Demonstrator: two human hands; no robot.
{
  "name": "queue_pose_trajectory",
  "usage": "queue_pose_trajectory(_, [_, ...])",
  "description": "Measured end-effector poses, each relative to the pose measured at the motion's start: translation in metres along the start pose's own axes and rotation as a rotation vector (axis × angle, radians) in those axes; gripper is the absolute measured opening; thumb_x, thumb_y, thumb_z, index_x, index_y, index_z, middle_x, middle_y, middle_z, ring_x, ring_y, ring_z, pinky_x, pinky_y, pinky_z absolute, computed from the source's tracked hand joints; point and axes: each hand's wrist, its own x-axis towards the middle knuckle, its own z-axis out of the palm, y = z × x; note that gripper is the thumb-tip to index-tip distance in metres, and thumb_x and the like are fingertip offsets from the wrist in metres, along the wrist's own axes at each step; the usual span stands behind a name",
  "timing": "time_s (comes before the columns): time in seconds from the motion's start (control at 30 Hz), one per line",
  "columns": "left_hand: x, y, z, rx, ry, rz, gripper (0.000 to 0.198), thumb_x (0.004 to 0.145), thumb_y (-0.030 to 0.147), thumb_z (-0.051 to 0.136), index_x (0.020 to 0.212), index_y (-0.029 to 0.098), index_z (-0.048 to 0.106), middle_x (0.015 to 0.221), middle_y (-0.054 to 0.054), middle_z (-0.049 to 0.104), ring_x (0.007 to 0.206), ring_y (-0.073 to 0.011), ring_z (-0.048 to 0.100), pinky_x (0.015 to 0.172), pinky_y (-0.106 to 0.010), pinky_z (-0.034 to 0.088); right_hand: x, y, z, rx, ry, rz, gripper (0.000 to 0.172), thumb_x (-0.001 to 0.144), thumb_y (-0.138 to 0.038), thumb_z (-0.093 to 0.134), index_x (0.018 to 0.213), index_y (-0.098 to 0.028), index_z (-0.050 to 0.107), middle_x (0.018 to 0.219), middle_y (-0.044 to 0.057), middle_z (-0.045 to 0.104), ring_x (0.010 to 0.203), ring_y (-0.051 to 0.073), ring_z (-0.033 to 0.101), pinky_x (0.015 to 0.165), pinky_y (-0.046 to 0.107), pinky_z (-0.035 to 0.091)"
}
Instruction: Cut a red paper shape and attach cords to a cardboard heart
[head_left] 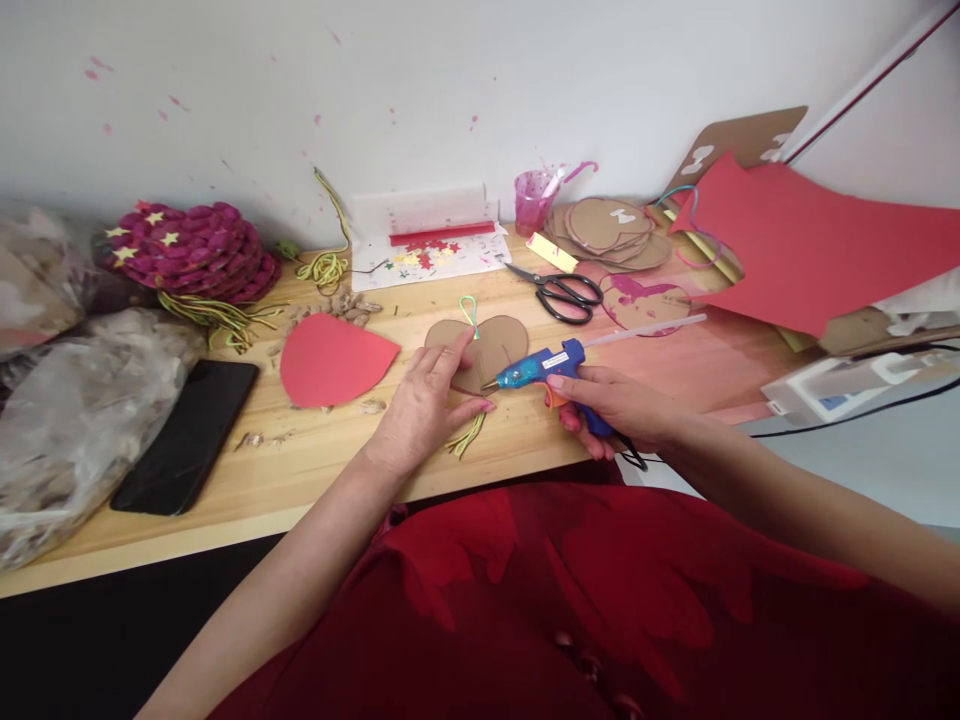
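Note:
A brown cardboard heart lies on the wooden table in front of me, with a green-yellow cord loop at its top and loose cord ends below it. My left hand holds the heart at its left side, fingers over its face and thumb by its lower tip. A blue glue gun is in my right hand, fingers wrapped round its handle near the orange trigger. Its nozzle points left at the heart's lower part, and a clear glue stick juts from the back.
On the left are a red paper piece, a black phone, a plastic bag and stacked purple decorated pieces. Black-handled scissors, cardboard cutouts and a pink-stained cup stand behind. Red sheet lies right.

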Motion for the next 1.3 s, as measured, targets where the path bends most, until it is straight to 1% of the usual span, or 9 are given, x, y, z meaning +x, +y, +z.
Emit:
queue_pose_trajectory(0.13, [0.0,-0.001,0.0,0.002,0.008,0.012,0.088,0.079,0.032,0.082,0.153,0.021,0.035,0.112,-0.007,0.067,0.105,-0.024,0.059,0.101,-0.043,0.046,0.011,-0.008,0.003,0.0,0.051,-0.025,0.027,0.099,-0.04,0.054,0.081,-0.02,0.051,0.056,-0.004,0.057,0.032,0.008,0.05,0.03,0.019,0.036])
queue_pose_trajectory(0.23, [0.0,-0.001,0.0,0.001,-0.003,0.01,0.089,0.08,0.03,0.081,0.154,0.024,0.033,0.114,-0.007,0.066,0.106,-0.0242,0.059,0.101,-0.044,0.046,0.017,-0.015,0.004,0.012,0.096,-0.057,0.027,0.1,-0.04,0.054,0.081,-0.02,0.05,0.057,-0.004,0.056,0.032,0.008,0.05,0.029,0.019,0.035])
queue_pose_trajectory(0.37, [0.0,0.0,-0.001,-0.005,0.001,0.014,0.09,0.079,0.028,0.082,0.155,0.026,0.032,0.114,-0.006,0.066,0.106,-0.0238,0.06,0.102,-0.044,0.046,0.013,-0.022,0.004,-0.015,0.087,-0.097,0.027,0.1,-0.04,0.053,0.083,-0.02,0.054,0.057,-0.004,0.055,0.034,0.008,0.051,0.029,0.019,0.035])
queue_pose_trajectory(0.57, [0.0,0.001,-0.001,-0.008,0.007,0.01,0.089,0.079,0.031,0.082,0.154,0.025,0.033,0.113,-0.006,0.066,0.106,-0.024,0.06,0.101,-0.043,0.047,-0.005,-0.021,0.003,-0.316,0.122,-0.197,0.025,0.093,-0.041,0.065,0.083,-0.021,0.053,0.06,-0.003,0.058,0.04,0.01,0.055,0.036,0.021,0.044])
queue_pose_trajectory(0.73, [-0.001,0.0,0.0,-0.019,0.006,0.003,0.091,0.079,0.031,0.083,0.154,0.027,0.033,0.113,-0.007,0.066,0.107,-0.0247,0.06,0.101,-0.044,0.047,-0.005,-0.018,0.006,-0.493,0.137,-0.3,0.03,0.093,-0.045,0.061,0.078,-0.021,0.051,0.058,-0.002,0.058,0.043,0.012,0.057,0.039,0.023,0.046])
queue_pose_trajectory(0.9, [-0.001,0.0,0.0,-0.03,0.022,0.024,0.09,0.079,0.031,0.083,0.154,0.027,0.033,0.112,-0.007,0.066,0.107,-0.0247,0.06,0.1,-0.044,0.048,-0.007,-0.021,0.008,-0.603,0.165,-0.354,0.034,0.095,-0.049,0.057,0.076,-0.022,0.051,0.059,-0.001,0.059,0.045,0.013,0.058,0.041,0.024,0.044])
queue_pose_trajectory(1.03, [-0.001,0.0,0.001,-0.021,0.016,0.012,0.088,0.079,0.032,0.082,0.153,0.027,0.033,0.111,-0.006,0.066,0.106,-0.0249,0.06,0.099,-0.045,0.049,-0.011,-0.025,0.01,-0.694,0.184,-0.425,0.035,0.096,-0.047,0.055,0.071,-0.022,0.052,0.055,0.0,0.058,0.051,0.015,0.057,0.046,0.025,0.04])
queue_pose_trajectory(1.2, [-0.002,0.001,0.001,-0.024,0.013,-0.005,0.089,0.08,0.03,0.081,0.154,0.03,0.031,0.113,-0.005,0.065,0.106,-0.0243,0.06,0.1,-0.045,0.048,-0.01,-0.028,0.01,-0.813,0.238,-0.42,0.036,0.096,-0.048,0.054,0.07,-0.022,0.052,0.056,0.002,0.058,0.057,0.019,0.058,0.052,0.027,0.037])
queue_pose_trajectory(1.3, [-0.002,0.001,0.001,-0.026,0.014,-0.004,0.089,0.081,0.029,0.081,0.154,0.03,0.031,0.113,-0.005,0.065,0.106,-0.0242,0.06,0.1,-0.044,0.048,-0.01,-0.028,0.009,-0.839,0.249,-0.452,0.035,0.095,-0.049,0.055,0.072,-0.023,0.053,0.056,0.003,0.058,0.057,0.02,0.058,0.052,0.028,0.035])
